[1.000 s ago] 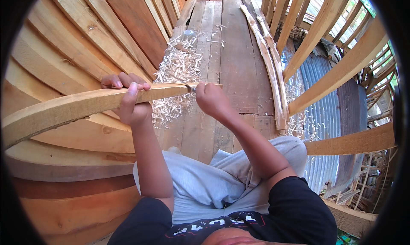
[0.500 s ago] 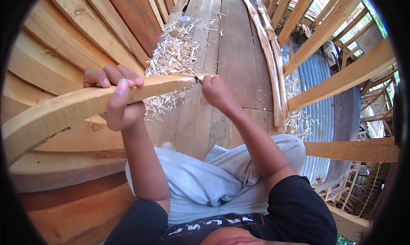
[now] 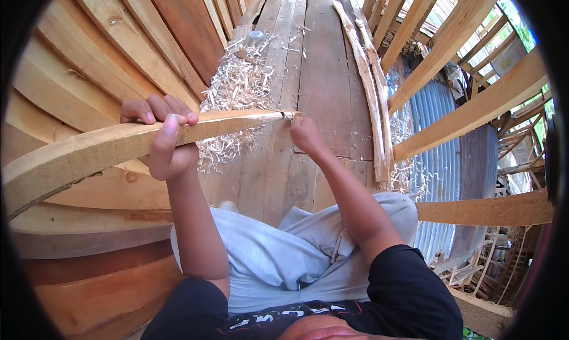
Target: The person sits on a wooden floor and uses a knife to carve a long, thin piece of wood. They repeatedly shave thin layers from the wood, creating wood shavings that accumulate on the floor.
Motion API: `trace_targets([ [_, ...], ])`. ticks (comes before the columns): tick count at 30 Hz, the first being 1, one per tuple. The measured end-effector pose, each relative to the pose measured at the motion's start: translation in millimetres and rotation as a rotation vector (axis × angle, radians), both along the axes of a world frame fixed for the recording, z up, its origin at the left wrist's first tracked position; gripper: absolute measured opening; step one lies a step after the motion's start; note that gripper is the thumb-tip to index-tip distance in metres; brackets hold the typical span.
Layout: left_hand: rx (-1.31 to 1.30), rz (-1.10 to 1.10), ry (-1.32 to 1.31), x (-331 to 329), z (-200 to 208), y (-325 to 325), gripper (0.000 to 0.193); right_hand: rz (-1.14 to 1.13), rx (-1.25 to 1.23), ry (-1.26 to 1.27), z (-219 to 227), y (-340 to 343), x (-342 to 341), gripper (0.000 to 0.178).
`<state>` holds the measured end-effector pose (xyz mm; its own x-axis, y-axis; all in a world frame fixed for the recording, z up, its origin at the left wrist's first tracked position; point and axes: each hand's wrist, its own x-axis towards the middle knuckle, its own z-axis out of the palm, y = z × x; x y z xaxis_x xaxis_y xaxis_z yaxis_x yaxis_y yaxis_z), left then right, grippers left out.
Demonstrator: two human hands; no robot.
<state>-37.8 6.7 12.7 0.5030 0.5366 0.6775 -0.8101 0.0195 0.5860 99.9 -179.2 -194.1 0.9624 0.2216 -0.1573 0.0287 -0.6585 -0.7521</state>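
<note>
A long pale wooden board [image 3: 95,153] crosses in front of me from the left edge and narrows to a tip. My left hand [image 3: 163,135] is wrapped round its middle, thumb on the near side and fingers over the top. At the narrow end, my right hand [image 3: 306,133] is closed in a fist around a thin, dark-bladed knife [image 3: 284,113]. The blade lies across the wood close to the tip; the handle is hidden inside the fist.
Curly wood shavings [image 3: 240,82] are heaped on the plank floor [image 3: 326,73], with a clear cup [image 3: 255,37] among them. A wall of boards [image 3: 89,61] rises at left. Two peeled poles [image 3: 370,85] lie at right, beside upright railing slats [image 3: 468,123] and corrugated metal sheeting [image 3: 435,138].
My right hand has slid with the knife a little to the right and nearer, toward the tip of the board. My left hand keeps its grip in nearly the same place.
</note>
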Motion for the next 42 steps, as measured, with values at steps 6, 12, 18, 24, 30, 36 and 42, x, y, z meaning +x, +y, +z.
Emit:
trace_targets([
  [6, 0.068, -0.051, -0.038, -5, -2, 10, 0.028, 0.213, -0.019, 0.021, 113, 26, -50, 0.056],
  [12, 0.027, -0.045, -0.028, 0, 1, 3, 0.030, 0.060, 0.052, 0.105, 43, 23, -10, 0.059],
  [18, 0.038, -0.070, -0.043, -4, -1, 7, 0.029, 0.230, -0.082, 0.020, 135, 28, -54, 0.057],
  [24, 0.036, -0.080, -0.044, 1, 0, 6, 0.030, 0.025, -0.048, 0.032, 43, 23, -14, 0.055],
  [30, 0.102, -0.124, -0.057, -5, -2, 13, 0.026, 0.177, -0.127, 0.071, 126, 32, -53, 0.055],
  [36, 0.034, -0.077, -0.030, -2, -1, 5, 0.030, -0.025, -0.084, 0.064, 19, 13, -5, 0.057],
  [42, 0.107, -0.110, -0.054, -5, -2, 10, 0.026, 0.148, -0.089, 0.063, 99, 31, -42, 0.050],
])
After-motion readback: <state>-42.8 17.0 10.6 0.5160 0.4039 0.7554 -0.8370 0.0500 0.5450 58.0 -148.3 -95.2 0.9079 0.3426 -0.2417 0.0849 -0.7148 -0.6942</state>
